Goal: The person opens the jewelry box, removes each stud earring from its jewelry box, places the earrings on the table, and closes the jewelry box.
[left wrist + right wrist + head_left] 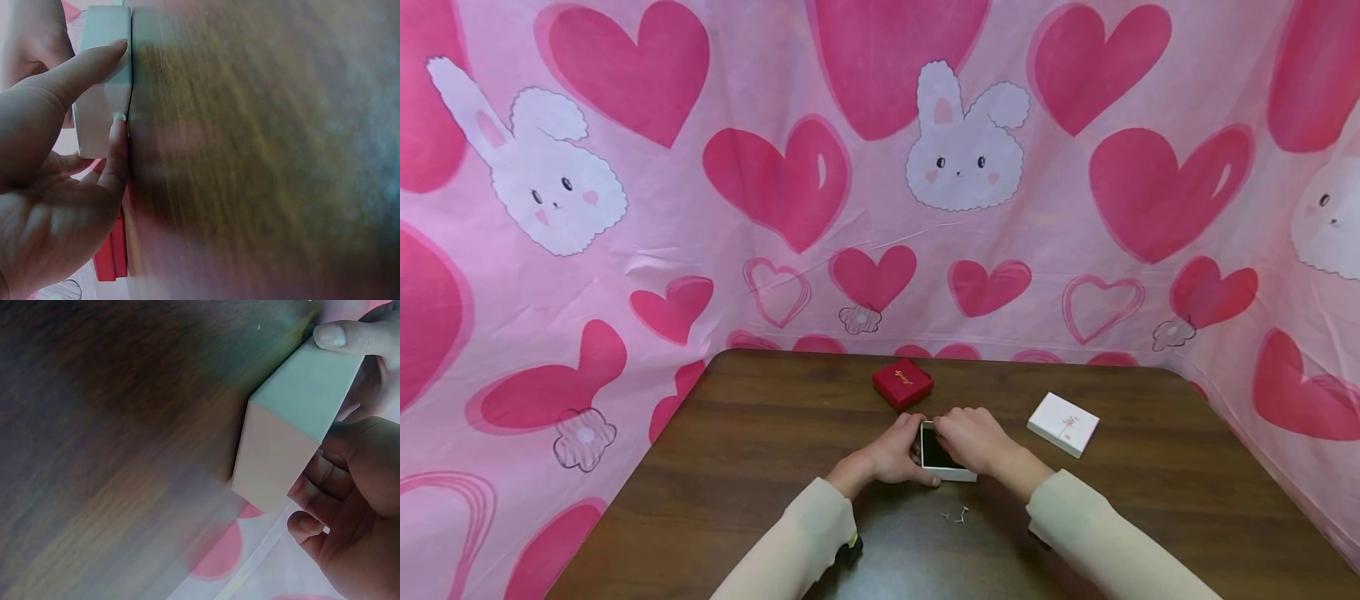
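Observation:
A small open white box (957, 475) with a black lining (936, 450) sits on the table in front of me. My left hand (897, 450) grips it from the left, thumb along the near wall and fingers round the side, as the left wrist view also shows. Over the right part of the box is my right hand (976, 440), its fingers bent down at the lining near the far end. Whether those fingertips pinch anything is hidden. In the right wrist view the box's pale walls (275, 456) stand below the curled right fingers (325, 481).
Behind the box lies a red box (902, 383) with gold lettering. To the right is a white lid-like box piece (1063, 423) with a pink print. Several tiny thin metallic pieces (962, 517) lie nearer me on the brown wooden table (760, 433). A heart-patterned cloth hangs around it.

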The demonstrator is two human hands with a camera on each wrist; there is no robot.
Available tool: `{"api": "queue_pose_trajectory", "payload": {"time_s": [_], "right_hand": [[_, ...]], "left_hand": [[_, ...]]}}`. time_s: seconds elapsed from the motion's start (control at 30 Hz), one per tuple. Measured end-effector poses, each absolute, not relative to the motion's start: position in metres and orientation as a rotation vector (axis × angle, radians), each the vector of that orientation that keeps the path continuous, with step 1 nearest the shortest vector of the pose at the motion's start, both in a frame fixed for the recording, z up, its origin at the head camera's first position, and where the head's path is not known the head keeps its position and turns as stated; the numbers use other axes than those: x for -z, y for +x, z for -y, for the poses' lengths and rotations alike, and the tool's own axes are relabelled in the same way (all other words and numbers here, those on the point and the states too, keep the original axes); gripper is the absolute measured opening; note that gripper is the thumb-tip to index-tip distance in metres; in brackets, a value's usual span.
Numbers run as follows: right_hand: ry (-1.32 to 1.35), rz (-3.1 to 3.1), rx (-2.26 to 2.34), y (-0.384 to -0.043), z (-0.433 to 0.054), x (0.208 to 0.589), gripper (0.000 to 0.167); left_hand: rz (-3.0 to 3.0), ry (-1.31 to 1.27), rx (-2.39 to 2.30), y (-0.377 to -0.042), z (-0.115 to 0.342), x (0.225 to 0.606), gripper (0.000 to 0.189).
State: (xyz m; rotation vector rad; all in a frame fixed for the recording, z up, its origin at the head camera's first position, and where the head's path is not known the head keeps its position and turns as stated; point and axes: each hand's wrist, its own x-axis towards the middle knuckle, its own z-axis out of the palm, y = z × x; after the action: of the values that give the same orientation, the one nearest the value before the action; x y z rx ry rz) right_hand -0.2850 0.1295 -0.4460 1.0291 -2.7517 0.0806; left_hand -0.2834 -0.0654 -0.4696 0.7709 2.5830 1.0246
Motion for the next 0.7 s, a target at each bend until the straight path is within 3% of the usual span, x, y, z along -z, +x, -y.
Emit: {"api": "queue_pose_trajectory", "payload": {"time_s": [0.7], "right_hand": [[1.026, 2.772, -0.039, -0.2807, -0.1337, 0.4421, 0.009]], "left_hand": [[-2.565, 0.758, -1.041, -0.2825, 0.0662, 0.4679, 0.081]]}}
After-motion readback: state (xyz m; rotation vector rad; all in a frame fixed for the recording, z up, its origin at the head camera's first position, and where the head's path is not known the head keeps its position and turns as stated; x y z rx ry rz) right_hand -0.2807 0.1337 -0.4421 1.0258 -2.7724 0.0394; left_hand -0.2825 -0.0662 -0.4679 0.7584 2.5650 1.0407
